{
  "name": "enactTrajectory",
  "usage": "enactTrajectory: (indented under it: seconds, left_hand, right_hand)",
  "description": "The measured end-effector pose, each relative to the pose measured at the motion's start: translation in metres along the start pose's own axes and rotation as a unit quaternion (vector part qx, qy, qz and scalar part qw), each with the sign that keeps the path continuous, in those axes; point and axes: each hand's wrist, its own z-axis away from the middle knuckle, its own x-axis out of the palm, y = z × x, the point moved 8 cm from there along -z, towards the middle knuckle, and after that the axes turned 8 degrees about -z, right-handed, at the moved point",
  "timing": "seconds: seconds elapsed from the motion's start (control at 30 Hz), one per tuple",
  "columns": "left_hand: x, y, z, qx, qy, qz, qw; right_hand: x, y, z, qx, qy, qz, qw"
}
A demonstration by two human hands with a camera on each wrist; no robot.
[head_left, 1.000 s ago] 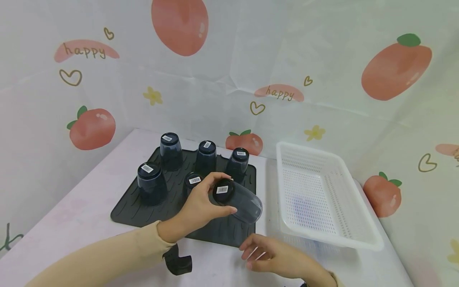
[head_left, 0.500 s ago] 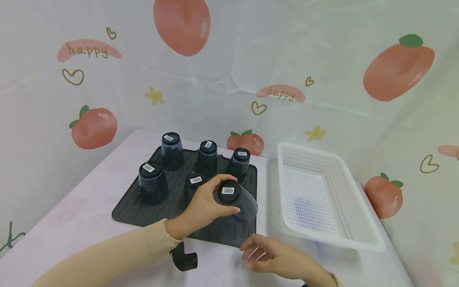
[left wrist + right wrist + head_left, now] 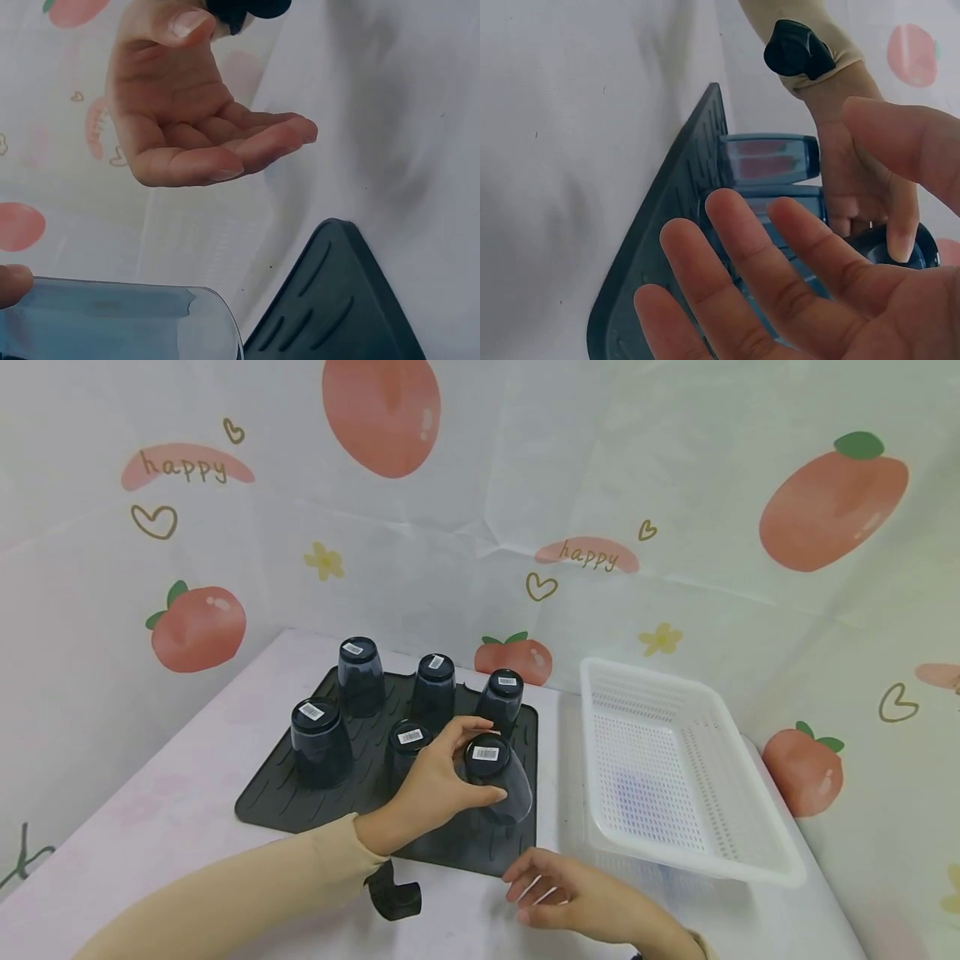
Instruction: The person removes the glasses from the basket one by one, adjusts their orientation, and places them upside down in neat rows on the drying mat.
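My left hand (image 3: 435, 785) pinches a dark see-through drinking glass (image 3: 516, 797) near its base, thumb on the near side and fingers on the far side. The glass is bottom up with a barcode sticker, and leans so its mouth points down and right over the near right part of the black ridged mat (image 3: 468, 850). In the left wrist view, the clear wall of this glass (image 3: 112, 315) reaches close to the mat's corner. My right hand (image 3: 577, 897) holds nothing; its fingers are loosely bent beside the mat's near right corner.
Several matching glasses stand upside down on the mat, one of them (image 3: 320, 747) at the left and another (image 3: 410, 739) right beside my left hand. A white perforated plastic basket (image 3: 588, 752) stands to the right. A printed cloth (image 3: 450, 552) hangs behind the table.
My left hand has shifted slightly right with the glass, which has turned more upright, its mouth swinging down toward the mat. The right hand has stayed still.
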Motion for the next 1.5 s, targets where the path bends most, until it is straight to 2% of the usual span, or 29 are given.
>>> enactTrajectory:
  seconds: [0.13,0.6,0.9,1.1,1.5]
  left_hand:
    - [0.000,-0.002,-0.001,-0.009,0.002,0.004,0.9999]
    - [0.004,-0.005,-0.005,-0.009,0.006,0.008,0.9999]
    - [0.007,-0.011,-0.007,-0.032,0.019,-0.002,0.9993]
    - [0.009,-0.011,-0.008,-0.034,0.024,-0.006,0.9991]
    - [0.015,-0.013,-0.008,-0.037,0.014,-0.028,0.9988]
  right_hand:
    - [0.000,0.000,-0.001,0.005,0.004,0.001,1.0000]
    - [-0.002,0.002,-0.002,0.018,0.013,-0.014,0.9997]
    - [0.000,0.002,-0.001,0.024,0.005,-0.020,0.9995]
    - [-0.001,0.002,-0.001,0.022,0.007,-0.019,0.9995]
    - [-0.001,0.004,-0.001,0.029,0.009,-0.026,0.9992]
